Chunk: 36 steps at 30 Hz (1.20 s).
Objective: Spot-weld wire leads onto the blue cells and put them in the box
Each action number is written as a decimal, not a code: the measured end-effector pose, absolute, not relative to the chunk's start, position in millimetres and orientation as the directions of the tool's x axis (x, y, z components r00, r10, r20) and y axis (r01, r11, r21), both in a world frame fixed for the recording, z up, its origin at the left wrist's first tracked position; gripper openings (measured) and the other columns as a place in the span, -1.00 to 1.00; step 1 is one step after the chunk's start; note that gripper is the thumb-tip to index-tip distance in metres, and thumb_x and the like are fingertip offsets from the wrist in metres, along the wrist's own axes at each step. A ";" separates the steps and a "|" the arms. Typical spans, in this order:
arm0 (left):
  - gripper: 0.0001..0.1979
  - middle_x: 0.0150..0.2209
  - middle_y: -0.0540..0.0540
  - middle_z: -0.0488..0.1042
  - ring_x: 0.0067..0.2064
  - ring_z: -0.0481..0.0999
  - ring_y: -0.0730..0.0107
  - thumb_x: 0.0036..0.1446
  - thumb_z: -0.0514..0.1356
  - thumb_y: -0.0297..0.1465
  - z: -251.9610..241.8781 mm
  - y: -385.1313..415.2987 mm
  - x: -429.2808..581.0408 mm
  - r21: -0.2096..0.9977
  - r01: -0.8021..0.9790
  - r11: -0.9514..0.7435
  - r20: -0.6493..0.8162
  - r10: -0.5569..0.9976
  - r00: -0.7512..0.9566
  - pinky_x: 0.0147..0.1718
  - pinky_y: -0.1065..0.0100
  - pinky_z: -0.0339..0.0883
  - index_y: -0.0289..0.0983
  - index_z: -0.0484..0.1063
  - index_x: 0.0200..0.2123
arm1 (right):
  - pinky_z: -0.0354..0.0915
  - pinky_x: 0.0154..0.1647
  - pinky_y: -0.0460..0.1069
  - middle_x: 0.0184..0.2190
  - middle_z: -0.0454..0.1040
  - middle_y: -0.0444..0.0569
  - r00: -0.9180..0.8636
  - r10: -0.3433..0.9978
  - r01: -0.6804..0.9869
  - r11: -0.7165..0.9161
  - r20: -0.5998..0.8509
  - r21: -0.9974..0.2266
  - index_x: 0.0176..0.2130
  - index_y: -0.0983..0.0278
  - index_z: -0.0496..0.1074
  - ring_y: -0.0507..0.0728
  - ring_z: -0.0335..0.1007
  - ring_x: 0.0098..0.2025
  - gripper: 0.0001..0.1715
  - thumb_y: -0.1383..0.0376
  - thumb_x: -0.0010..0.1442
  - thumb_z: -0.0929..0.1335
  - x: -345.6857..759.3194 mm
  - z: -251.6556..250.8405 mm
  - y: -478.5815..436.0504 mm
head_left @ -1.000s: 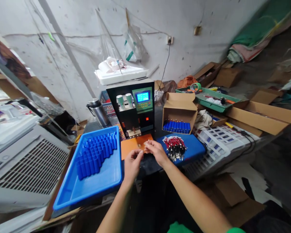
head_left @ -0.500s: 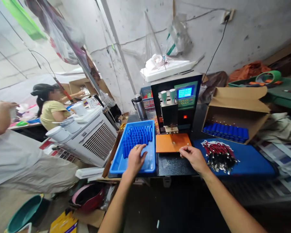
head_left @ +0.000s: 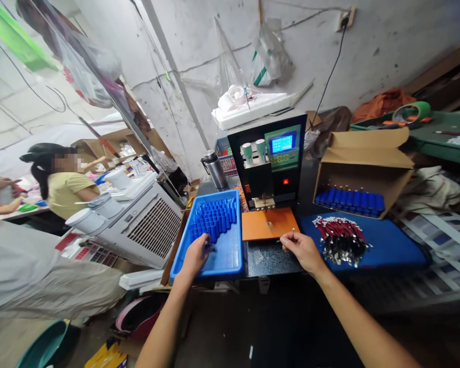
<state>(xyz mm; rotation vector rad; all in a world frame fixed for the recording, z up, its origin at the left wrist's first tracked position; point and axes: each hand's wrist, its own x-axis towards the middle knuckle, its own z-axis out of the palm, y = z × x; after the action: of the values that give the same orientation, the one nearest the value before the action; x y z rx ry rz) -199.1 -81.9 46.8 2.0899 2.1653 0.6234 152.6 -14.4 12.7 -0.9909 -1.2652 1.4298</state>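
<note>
My left hand (head_left: pixel 197 254) reaches into the blue plastic tray (head_left: pixel 234 258), its fingers closed at the front row of upright blue cylindrical battery cells (head_left: pixel 214 214). The fingertips partly hide the cell they close on. My right hand (head_left: pixel 301 249) is pinched in front of the orange plate (head_left: pixel 260 230), right of its middle. A small thin piece with a pale tip (head_left: pixel 293 231) sticks up from that pinch, too small to name exactly. Behind the plate stands a black spot welding machine (head_left: pixel 268 179) with a lit blue screen, its electrodes above the plate.
Right of my right hand, a pile of red and black wire leads (head_left: pixel 341 240) lies on a blue surface. Behind it, an open cardboard box (head_left: pixel 364 166) holds more blue cells. A steel flask (head_left: pixel 213 168) stands behind the tray. Two other people work at the left.
My left hand has moved left and closed its fingers by the front cells; before, they were apart over the tray. My right hand keeps its pinch near the plate. The view has shifted slightly.
</note>
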 end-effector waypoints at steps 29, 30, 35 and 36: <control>-0.68 -0.32 -0.09 0.57 -0.26 0.56 0.30 0.01 0.28 -0.20 31.9 38.4 -5.3 0.951 0.257 -0.172 0.227 0.953 -0.201 -0.18 0.26 0.44 -0.30 0.47 -0.24 | 0.33 -0.38 -0.03 -0.50 0.45 -0.08 0.016 0.989 -0.182 0.147 0.146 -0.972 -0.45 0.26 0.41 0.10 0.38 -0.42 -0.74 0.11 0.07 0.40 144.5 37.2 50.7; -0.68 -0.30 -0.10 0.58 -0.24 0.56 0.29 0.02 0.27 -0.20 31.1 37.2 -4.9 0.944 0.280 -0.176 0.238 0.949 -0.206 -0.16 0.26 0.44 -0.30 0.47 -0.22 | 0.33 -0.37 -0.02 -0.50 0.46 -0.07 0.016 0.989 -0.175 0.147 0.147 -0.973 -0.45 0.26 0.41 0.11 0.38 -0.41 -0.75 0.12 0.07 0.39 140.7 37.8 55.4; -0.65 -0.17 -0.16 0.60 -0.14 0.58 0.25 0.11 0.22 -0.21 28.6 31.6 -3.7 0.916 0.350 -0.194 0.278 0.938 -0.209 -0.07 0.21 0.43 -0.30 0.48 -0.10 | 0.33 -0.34 -0.02 -0.52 0.48 -0.07 -0.005 0.991 -0.163 0.130 0.133 -0.978 -0.45 0.26 0.42 0.13 0.42 -0.39 -0.80 0.16 0.06 0.37 122.2 39.7 69.7; -0.65 -0.16 -0.17 0.60 -0.13 0.58 0.24 0.12 0.22 -0.21 28.0 31.1 -3.4 0.915 0.353 -0.196 0.281 0.936 -0.210 -0.06 0.21 0.42 -0.30 0.48 -0.08 | 0.33 -0.34 -0.02 -0.52 0.49 -0.07 -0.019 0.992 -0.170 0.123 0.128 -0.978 -0.45 0.26 0.42 0.13 0.43 -0.39 -0.80 0.17 0.06 0.37 119.3 40.0 70.9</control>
<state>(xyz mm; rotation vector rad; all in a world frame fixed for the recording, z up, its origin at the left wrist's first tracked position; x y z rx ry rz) -3.4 31.1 28.0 1.5167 1.5335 1.4190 119.3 70.9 40.0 -0.9788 -1.1623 1.2123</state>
